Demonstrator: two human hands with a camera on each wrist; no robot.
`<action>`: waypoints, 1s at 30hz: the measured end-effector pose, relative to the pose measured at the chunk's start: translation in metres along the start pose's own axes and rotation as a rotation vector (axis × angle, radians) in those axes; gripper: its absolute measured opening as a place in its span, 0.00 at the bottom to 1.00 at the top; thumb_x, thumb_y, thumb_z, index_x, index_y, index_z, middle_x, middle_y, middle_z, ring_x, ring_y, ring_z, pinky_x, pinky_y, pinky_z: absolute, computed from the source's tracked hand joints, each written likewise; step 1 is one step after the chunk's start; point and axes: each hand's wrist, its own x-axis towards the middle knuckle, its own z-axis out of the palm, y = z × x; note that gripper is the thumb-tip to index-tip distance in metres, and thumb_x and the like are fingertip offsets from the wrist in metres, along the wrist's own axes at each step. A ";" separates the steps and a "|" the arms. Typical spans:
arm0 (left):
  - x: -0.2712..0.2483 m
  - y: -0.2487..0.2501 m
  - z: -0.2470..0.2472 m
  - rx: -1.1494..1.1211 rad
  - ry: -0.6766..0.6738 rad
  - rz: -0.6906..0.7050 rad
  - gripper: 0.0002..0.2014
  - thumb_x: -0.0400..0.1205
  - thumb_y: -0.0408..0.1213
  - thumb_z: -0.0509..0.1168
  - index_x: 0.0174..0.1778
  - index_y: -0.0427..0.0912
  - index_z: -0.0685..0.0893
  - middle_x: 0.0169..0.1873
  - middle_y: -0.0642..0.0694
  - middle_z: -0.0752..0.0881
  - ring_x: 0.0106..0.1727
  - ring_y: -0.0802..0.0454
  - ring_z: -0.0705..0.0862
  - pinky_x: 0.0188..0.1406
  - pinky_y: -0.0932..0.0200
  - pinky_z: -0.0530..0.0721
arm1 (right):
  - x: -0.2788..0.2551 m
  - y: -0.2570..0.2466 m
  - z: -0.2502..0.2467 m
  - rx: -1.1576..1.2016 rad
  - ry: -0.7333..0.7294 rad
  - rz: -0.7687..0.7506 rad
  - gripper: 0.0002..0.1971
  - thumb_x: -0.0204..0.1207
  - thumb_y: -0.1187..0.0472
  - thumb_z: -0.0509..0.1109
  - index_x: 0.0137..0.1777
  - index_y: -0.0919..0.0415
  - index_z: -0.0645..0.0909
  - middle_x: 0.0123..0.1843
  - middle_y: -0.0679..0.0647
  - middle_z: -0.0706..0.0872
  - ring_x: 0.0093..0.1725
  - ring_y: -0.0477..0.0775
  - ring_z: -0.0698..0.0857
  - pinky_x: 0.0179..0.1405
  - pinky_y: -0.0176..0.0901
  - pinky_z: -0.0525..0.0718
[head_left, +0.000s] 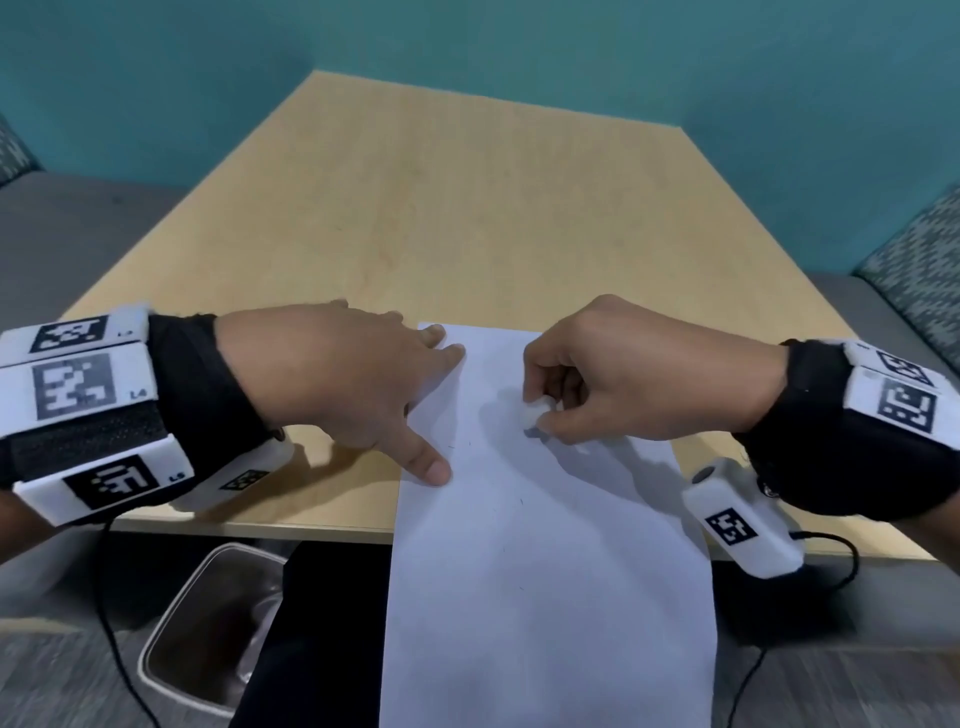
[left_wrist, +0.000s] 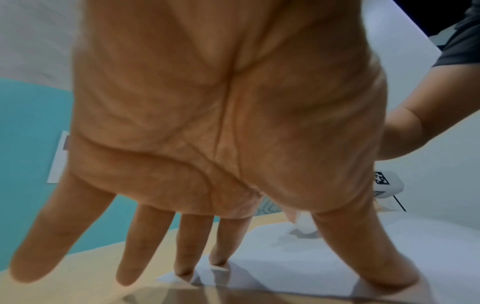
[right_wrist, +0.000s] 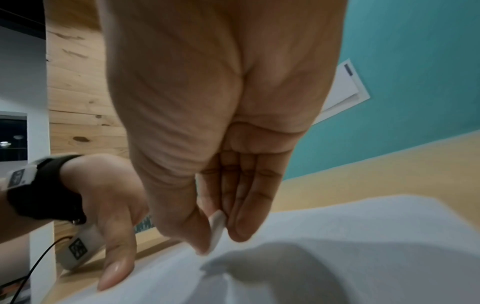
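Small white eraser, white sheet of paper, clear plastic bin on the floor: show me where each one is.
small white eraser (head_left: 534, 414), head view, its exposed lower end
white sheet of paper (head_left: 545, 571), head view, its bare middle
clear plastic bin (head_left: 174, 610), head view, its left rim

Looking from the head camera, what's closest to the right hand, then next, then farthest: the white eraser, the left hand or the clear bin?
1. white eraser, pinched by the right hand itself.
2. left hand, across the paper, on the left.
3. clear bin, down below the table edge, far left.
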 end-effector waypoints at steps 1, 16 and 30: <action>0.000 0.001 0.000 -0.002 -0.008 -0.003 0.61 0.71 0.85 0.59 0.94 0.55 0.44 0.94 0.56 0.49 0.90 0.45 0.60 0.84 0.29 0.66 | 0.005 -0.002 0.001 0.009 0.001 -0.010 0.07 0.75 0.50 0.79 0.50 0.49 0.89 0.37 0.41 0.90 0.40 0.42 0.89 0.43 0.45 0.89; 0.003 0.000 -0.001 0.004 -0.025 -0.010 0.63 0.69 0.87 0.57 0.94 0.57 0.40 0.94 0.57 0.44 0.90 0.46 0.63 0.87 0.25 0.57 | 0.038 -0.001 0.001 -0.072 0.053 -0.061 0.06 0.74 0.54 0.79 0.48 0.53 0.89 0.34 0.42 0.90 0.38 0.43 0.88 0.40 0.46 0.89; 0.006 -0.006 0.004 -0.069 0.096 0.061 0.52 0.63 0.89 0.60 0.75 0.56 0.74 0.67 0.59 0.82 0.66 0.50 0.84 0.79 0.31 0.69 | 0.004 0.017 -0.011 -0.040 -0.028 0.075 0.07 0.73 0.49 0.80 0.48 0.47 0.88 0.33 0.39 0.91 0.38 0.39 0.89 0.40 0.48 0.90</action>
